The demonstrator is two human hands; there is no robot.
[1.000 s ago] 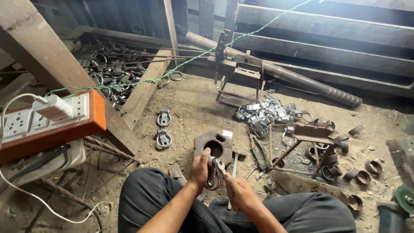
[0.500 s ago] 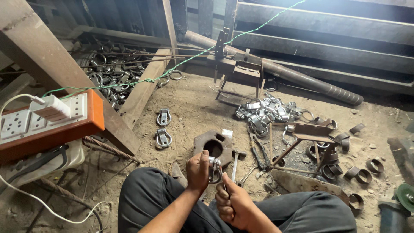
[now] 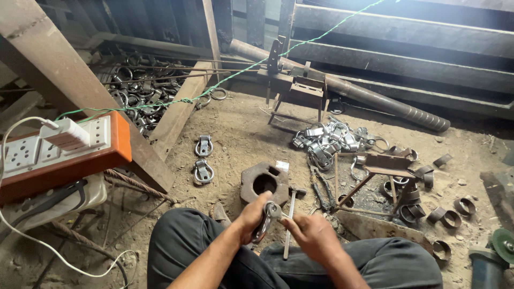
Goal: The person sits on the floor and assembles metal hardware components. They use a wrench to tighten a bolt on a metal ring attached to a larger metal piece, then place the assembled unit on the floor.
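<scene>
I've got both hands low in the near centre, over my lap. My left hand point(image 3: 251, 214) has its fingers wrapped around a small grey metal ring clamp point(image 3: 266, 218), and my right hand point(image 3: 313, 235) pinches what looks like its shiny end. Just beyond sits a rusty block with a round hole point(image 3: 265, 183) on the dirt floor point(image 3: 241, 134); a slim hammer point(image 3: 289, 214) lies beside it.
</scene>
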